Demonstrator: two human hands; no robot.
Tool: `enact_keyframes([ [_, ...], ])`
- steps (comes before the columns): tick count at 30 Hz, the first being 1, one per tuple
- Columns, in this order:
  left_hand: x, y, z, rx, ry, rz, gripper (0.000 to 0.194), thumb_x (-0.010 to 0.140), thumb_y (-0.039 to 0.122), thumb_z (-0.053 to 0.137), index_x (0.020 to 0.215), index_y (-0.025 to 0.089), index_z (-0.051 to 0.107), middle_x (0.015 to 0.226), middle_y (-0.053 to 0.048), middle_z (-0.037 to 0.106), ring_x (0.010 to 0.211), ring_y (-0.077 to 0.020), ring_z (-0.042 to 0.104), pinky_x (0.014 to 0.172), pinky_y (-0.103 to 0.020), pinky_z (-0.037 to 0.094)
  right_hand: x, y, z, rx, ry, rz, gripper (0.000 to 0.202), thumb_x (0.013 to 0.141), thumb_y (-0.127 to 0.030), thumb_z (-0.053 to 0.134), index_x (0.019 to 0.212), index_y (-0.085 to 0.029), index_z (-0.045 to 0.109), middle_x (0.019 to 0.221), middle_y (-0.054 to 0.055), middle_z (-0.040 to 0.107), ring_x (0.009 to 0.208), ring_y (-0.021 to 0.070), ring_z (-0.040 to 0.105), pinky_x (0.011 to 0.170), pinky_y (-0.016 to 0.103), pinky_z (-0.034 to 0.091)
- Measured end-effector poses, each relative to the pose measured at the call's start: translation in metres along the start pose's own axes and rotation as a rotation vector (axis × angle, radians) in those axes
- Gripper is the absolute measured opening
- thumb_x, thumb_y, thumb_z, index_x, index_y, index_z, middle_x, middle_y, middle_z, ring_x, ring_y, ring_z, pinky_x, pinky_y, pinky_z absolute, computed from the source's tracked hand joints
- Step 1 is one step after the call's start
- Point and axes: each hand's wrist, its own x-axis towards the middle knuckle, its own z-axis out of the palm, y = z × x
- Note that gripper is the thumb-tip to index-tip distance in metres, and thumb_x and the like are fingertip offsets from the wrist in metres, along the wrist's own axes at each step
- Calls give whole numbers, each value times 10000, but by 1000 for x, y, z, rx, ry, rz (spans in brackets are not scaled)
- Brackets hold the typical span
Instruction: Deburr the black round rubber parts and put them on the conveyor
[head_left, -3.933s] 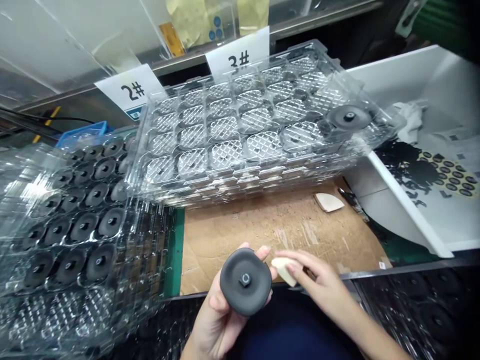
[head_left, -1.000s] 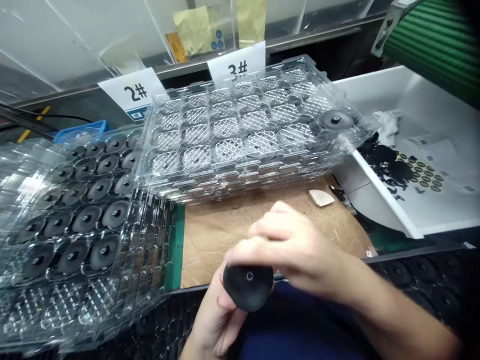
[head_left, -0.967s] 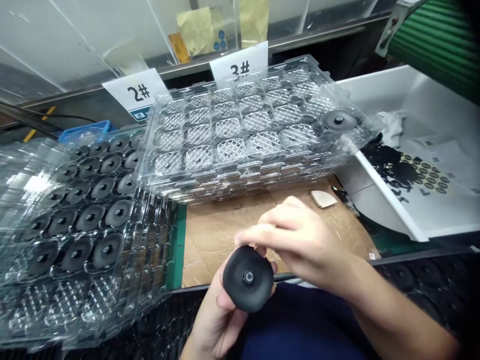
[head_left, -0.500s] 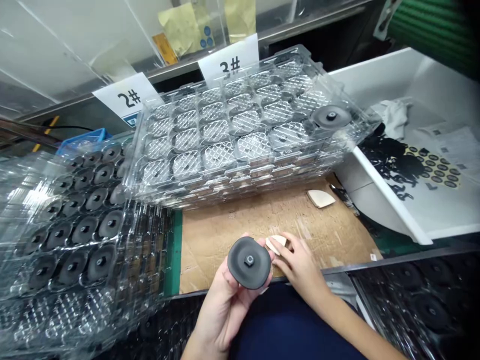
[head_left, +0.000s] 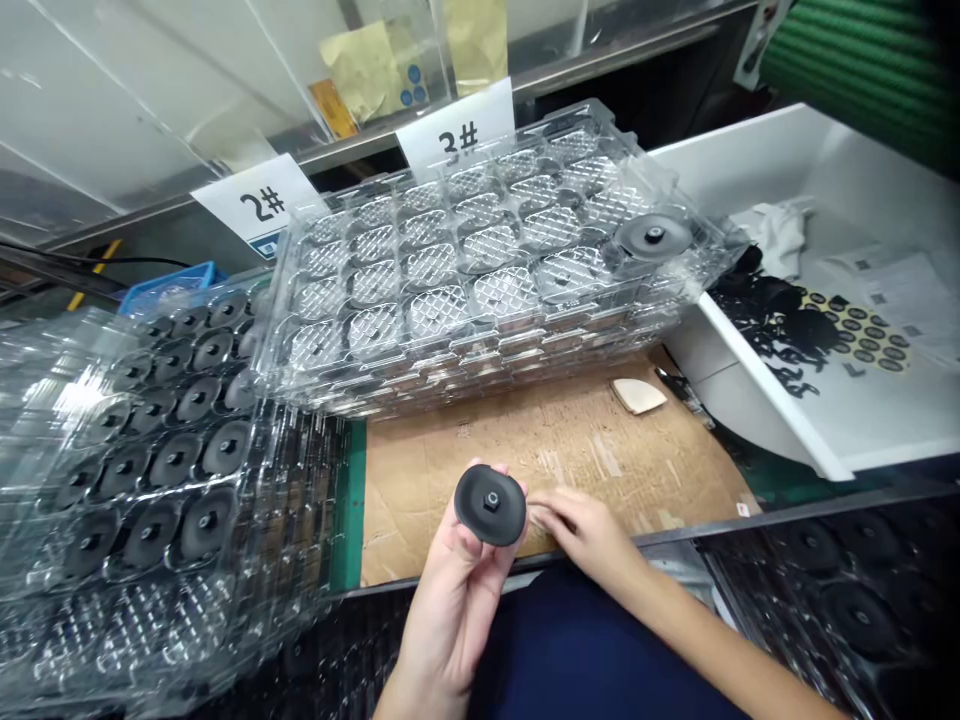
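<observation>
My left hand (head_left: 461,595) holds a black rounded rubber-like disc (head_left: 472,500) with a small nut-like stud at its middle, face up over the cardboard (head_left: 427,450). Just right of the disc, the fingers of my right hand (head_left: 589,532) are pinched together at its edge. The cream pad they grip is mostly hidden behind fingers and disc. A second cream wedge-shaped pad (head_left: 637,396) lies on the cardboard at the right. Behind the cardboard stands a stack of clear plastic trays (head_left: 457,255), with one similar black disc (head_left: 654,238) in its right corner.
On the left, clear trays (head_left: 255,440) hold rows of black discs. A white bin (head_left: 780,385) at the right contains black bits, a yellow sheet of oval pieces (head_left: 862,330) and a white cloth (head_left: 776,235). Signs marked 2# (head_left: 259,200) and 3# (head_left: 457,125) stand behind.
My left hand has tilted the disc and shifted it slightly up and left. My right hand has followed it; the cream pad between its fingers, plainly visible before, is now mostly hidden.
</observation>
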Motion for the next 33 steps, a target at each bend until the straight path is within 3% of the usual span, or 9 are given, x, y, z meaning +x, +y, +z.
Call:
enact_keyframes([
  [5, -6, 0, 5, 144, -45, 63, 563, 713, 306, 675, 1246, 286, 496, 1215, -64, 595, 1164, -258, 502, 990, -363, 398, 21, -58, -31, 59, 58, 27, 213, 885, -224, 479, 1037, -228, 628, 933, 26, 662, 834, 132, 620, 709, 235, 499],
  [8, -11, 2, 8, 199, -53, 58, 537, 725, 294, 672, 1235, 271, 507, 1180, -59, 616, 1178, -255, 487, 985, -343, 399, 29, -106, -43, 190, 113, -212, 255, 889, -181, 457, 1107, -172, 591, 952, 58, 628, 866, 140, 588, 773, 253, 478],
  [11, -16, 6, 6, 196, 5, 36, 467, 765, 237, 638, 1215, 283, 523, 1177, -49, 617, 1153, -235, 511, 968, -327, 413, 31, -131, -43, 203, -86, -296, 245, 890, -127, 439, 1074, -149, 599, 919, 48, 617, 840, 118, 571, 772, 217, 463],
  [13, -19, 8, 3, 179, 34, 59, 449, 764, 218, 637, 1197, 285, 538, 1144, -42, 633, 1095, -214, 554, 928, -306, 446, 32, -137, -37, 155, -202, -280, 233, 892, -120, 440, 1039, -165, 614, 887, 27, 617, 808, 106, 566, 749, 199, 458],
  [18, -24, 16, -4, 157, 33, 22, 391, 702, 256, 701, 1084, 224, 624, 909, -17, 690, 972, -167, 609, 863, -218, 472, 31, -144, -21, 115, 50, -378, 276, 889, -118, 428, 1117, -74, 577, 925, 94, 623, 860, 156, 561, 819, 277, 454],
  [23, -29, 23, -10, 145, 1, 73, 538, 613, 236, 768, 1120, 290, 598, 1138, -32, 643, 1074, -236, 569, 937, -312, 439, 32, -152, -21, 144, -236, -277, 200, 877, -110, 465, 990, -164, 622, 906, 15, 632, 829, 96, 571, 777, 180, 457],
  [28, -30, 29, -4, 182, -30, 90, 421, 709, 212, 691, 1120, 232, 605, 1010, -42, 685, 1039, -222, 590, 887, -275, 466, 36, -159, -12, 80, 19, -401, 269, 892, -130, 417, 1097, -76, 584, 888, 85, 622, 821, 149, 562, 790, 269, 462],
  [31, -31, 30, -6, 189, -2, 108, 461, 660, 220, 733, 1102, 268, 612, 1092, -35, 665, 1052, -234, 584, 942, -316, 434, 34, -161, -15, 151, -210, -360, 206, 874, -96, 448, 993, -113, 615, 912, 52, 632, 831, 114, 568, 784, 200, 455],
  [33, -31, 29, -9, 194, 27, 156, 489, 635, 253, 752, 1102, 273, 610, 1100, -37, 663, 1059, -239, 579, 943, -320, 434, 37, -161, -17, 116, -274, -301, 181, 869, -98, 463, 927, -153, 626, 893, 20, 632, 829, 101, 568, 778, 182, 449],
])
